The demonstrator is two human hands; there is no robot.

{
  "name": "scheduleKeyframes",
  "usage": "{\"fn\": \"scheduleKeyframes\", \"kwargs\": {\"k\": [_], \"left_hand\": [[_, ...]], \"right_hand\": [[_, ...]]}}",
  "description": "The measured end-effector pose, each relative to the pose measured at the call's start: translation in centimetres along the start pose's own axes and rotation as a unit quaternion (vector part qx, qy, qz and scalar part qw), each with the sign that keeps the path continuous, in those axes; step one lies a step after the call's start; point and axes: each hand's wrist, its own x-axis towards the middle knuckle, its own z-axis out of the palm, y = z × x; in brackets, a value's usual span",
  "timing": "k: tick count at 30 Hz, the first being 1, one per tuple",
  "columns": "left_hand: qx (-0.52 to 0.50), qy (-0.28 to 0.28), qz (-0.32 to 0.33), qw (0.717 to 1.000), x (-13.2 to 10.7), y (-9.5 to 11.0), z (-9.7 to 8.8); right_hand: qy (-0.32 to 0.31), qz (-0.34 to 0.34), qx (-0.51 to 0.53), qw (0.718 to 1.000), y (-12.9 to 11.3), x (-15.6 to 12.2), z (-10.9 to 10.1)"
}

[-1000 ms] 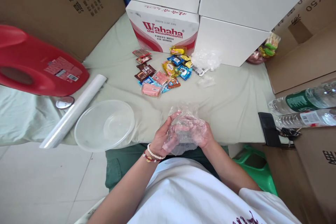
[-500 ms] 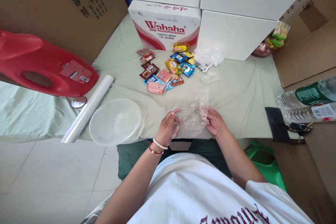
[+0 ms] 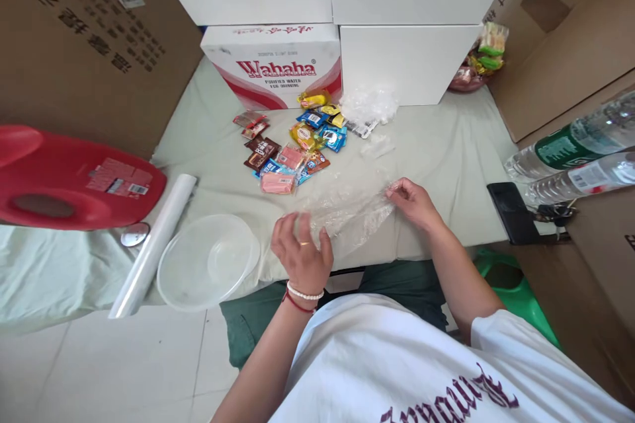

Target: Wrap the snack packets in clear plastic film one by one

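Note:
A thin, crinkled sheet of clear plastic film (image 3: 354,211) stretches out between my hands at the table's front. My right hand (image 3: 413,203) pinches its right end between thumb and fingers. At the left end, my left hand (image 3: 303,248) has its fingers spread, with the film beside the fingertips; whether they touch it is hard to tell. Beyond the film lies a pile of small wrapped snacks (image 3: 290,155). To the left of my left hand sits a round translucent plastic bowl lid or shallow bowl (image 3: 191,271), close to the table edge.
A white plastic roll (image 3: 153,244) and a red jug (image 3: 124,178) lie at left. Behind stand a Wahaba-printed carton (image 3: 278,73) and white boxes. Crumpled clear plastic (image 3: 370,104) rests by them. Water bottles (image 3: 575,145) and a black phone (image 3: 513,211) are at right.
My left hand has moved left and opened its fingers, while the bunched film has spread out wider. My right hand still pinches its end. The whole view has shifted a little.

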Motion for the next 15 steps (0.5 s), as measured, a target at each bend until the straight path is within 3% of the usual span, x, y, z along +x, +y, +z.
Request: {"fn": "scheduleKeyframes", "kwargs": {"k": [3,5,7,12,15], "left_hand": [[0.012,-0.135,0.135,0.981,1.3,0.0,0.8],[0.042,-0.220,0.129,0.966,2.3,-0.8,2.1],[0.097,-0.268,0.087,0.955,2.8,-1.9,3.6],[0.168,-0.275,0.073,0.944,2.2,-3.7,5.0],[0.179,-0.269,0.081,0.943,1.7,-3.7,4.9]], "right_hand": [[-0.051,0.064,0.085,0.993,-0.9,0.3,0.7],[-0.081,0.106,0.082,0.988,-1.5,0.3,0.7],[-0.102,0.142,0.056,0.983,-1.9,0.1,0.0],[-0.160,0.172,-0.002,0.972,-0.4,-1.1,-3.7],[-0.023,0.133,-0.105,0.985,0.5,-0.4,-5.7]]}}
